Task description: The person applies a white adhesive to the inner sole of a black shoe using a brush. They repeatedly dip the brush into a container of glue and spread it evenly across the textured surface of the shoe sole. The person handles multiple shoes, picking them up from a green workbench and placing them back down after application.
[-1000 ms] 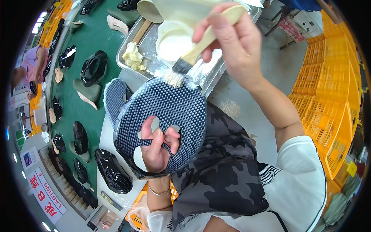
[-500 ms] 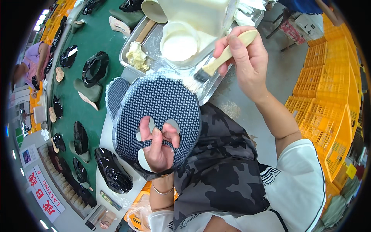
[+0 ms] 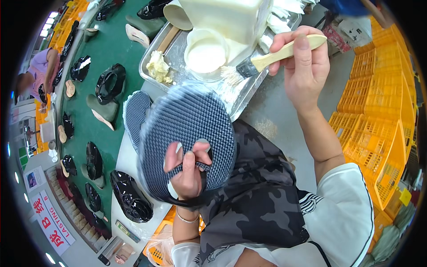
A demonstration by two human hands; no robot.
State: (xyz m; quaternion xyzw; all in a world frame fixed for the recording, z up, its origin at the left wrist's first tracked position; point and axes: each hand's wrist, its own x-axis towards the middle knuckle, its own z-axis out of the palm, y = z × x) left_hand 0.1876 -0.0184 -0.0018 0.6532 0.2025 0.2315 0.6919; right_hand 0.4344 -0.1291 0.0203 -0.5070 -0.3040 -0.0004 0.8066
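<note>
My left hand (image 3: 189,175) grips a black-and-white woven shoe upper (image 3: 191,115) by a narrow strap, with fingers poking through its cut-out openings. The upper looks blurred by motion. My right hand (image 3: 308,66) holds a flat brush (image 3: 289,52) by its pale wooden handle. White-coated bristles point left over the metal tray (image 3: 175,55), apart from the upper. Beside the bristles stands a tub of white paste (image 3: 205,58), probably glue. Another woven piece (image 3: 137,113) shows just left of the upper.
Several glossy black shoe uppers (image 3: 110,83) and pale insoles lie on the green conveyor (image 3: 126,58) at left. A black upper (image 3: 131,196) sits on the white table edge. Yellow crates (image 3: 364,133) stack along the right. A yellowish lump (image 3: 157,66) rests in the tray. Another person (image 3: 42,73) is at far left.
My right hand has drawn the brush up and right, off the upper's edge. My left hand has shifted slightly right, turning the upper.
</note>
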